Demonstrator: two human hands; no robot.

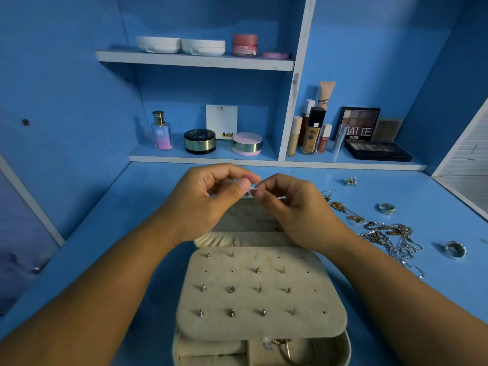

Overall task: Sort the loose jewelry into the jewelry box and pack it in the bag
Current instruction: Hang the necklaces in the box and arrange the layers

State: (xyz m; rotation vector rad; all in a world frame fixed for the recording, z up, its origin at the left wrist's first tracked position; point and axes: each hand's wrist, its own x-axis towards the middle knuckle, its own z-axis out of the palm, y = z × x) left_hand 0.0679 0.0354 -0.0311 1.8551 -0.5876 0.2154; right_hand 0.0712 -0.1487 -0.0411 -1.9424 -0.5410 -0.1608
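Standing beside the person, I see the sorting step in full swing. Both hands are raised close together over the back of the open cream velvet jewelry box [344,351]. The left hand [208,199] and the right hand [293,207] each pinch an end of a thin silver chain [255,189], stretched short between thumb and fingertips. It may be the clasp they are working. At this size I cannot be sure.

The box sits on the blue worktop [449,299] right in front of the person. Its padded earring panel [237,299] is folded forward and already carries many small studs. Its upright lid [248,220] is just beneath the hands. A lower compartment at the near edge holds something gold.

Plenty is still loose on the right:
- a tangled heap of silver and gold chains [388,233]
- a wide silver band ring [386,208]
- a second silver band ring [455,250]
- a small pair of sparkly earrings [351,181]

So I judge the task to be somewhere in its middle. No bag is in sight.

The next move looks like lowering the fine chain to the lid and hanging or tucking it there. That calls for a light, steady pinch so the chain neither slips nor knots. The heap will then need patient untangling.
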